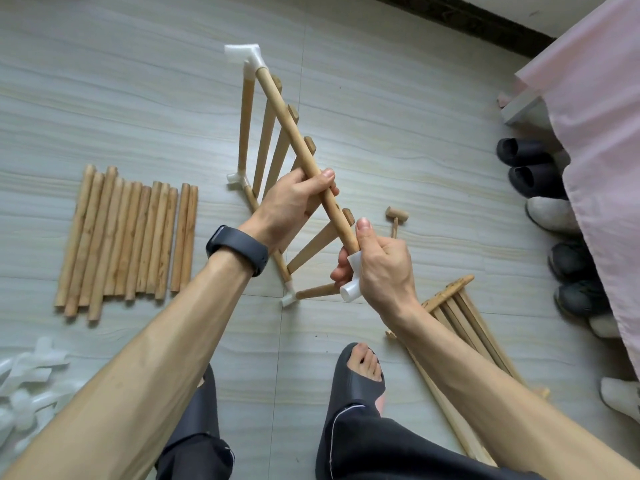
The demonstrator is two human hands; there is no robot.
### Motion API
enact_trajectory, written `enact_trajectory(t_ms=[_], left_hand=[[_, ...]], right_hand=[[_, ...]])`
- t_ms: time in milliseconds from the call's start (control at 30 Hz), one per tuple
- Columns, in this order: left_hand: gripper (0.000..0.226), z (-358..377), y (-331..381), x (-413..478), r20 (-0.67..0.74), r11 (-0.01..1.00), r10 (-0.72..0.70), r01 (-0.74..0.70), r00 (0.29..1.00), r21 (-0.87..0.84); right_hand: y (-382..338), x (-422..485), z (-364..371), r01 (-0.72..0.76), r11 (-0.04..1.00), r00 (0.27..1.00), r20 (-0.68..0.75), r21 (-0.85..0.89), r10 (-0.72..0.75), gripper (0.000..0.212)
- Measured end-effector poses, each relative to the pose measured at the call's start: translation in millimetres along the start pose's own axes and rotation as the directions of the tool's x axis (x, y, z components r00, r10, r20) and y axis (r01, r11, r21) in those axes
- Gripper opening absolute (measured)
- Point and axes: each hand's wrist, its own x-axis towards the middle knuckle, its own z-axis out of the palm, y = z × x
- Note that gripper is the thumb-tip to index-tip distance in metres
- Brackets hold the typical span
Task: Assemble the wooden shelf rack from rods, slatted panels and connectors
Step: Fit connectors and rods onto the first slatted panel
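Loose rods [128, 237] lay left, connectors [31, 368] lower left, slatted panel [280, 109] stood centre, mallet [397, 214] just right.

About twelve loose round wooden rods [128, 237] lie in one row on the floor. There are two slatted wooden panels: one raised [292, 131], with four slat ends plainly showing along its top rail, and one flat on the floor [457, 306]. Four white plastic corner connectors [242, 57] sit on the raised panel's frame. A pile of translucent connectors [31, 375] is too jumbled to count. There is one small wooden mallet [397, 216]. About seven shoes [519, 150] lie beside the bed, and two dark slippers [356, 393] are worn.
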Motion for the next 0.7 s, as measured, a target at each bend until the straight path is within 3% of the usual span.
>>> enact_trajectory(t_ms=[133, 367, 567, 700], left_hand=[[0.021, -8, 3, 2, 0.047, 0.993, -0.019, 0.014, 0.999, 0.116], [0.017, -6, 2, 0, -0.009, 0.998, -0.009, 0.01, 1.0, 0.066], [0.016, 1, 3, -1, -0.022, 0.999, 0.01, -0.011, 1.0, -0.048], [0.017, 5, 0, -3, -0.005, 1.0, 0.021, -0.021, 1.0, 0.002]], right_hand=[[-2, 3, -2, 0.04, 0.999, 0.998, 0.037, 0.021, -0.041, 0.064], [-1, 12, -3, 0.001, 0.999, 0.995, 0.102, -0.033, 0.003, 0.064], [3, 14, -1, -0.006, 0.996, 1.0, 0.017, -0.09, 0.008, 0.055], [3, 10, -10, -0.056, 0.996, 0.998, 0.011, -0.062, 0.057, 0.062]])
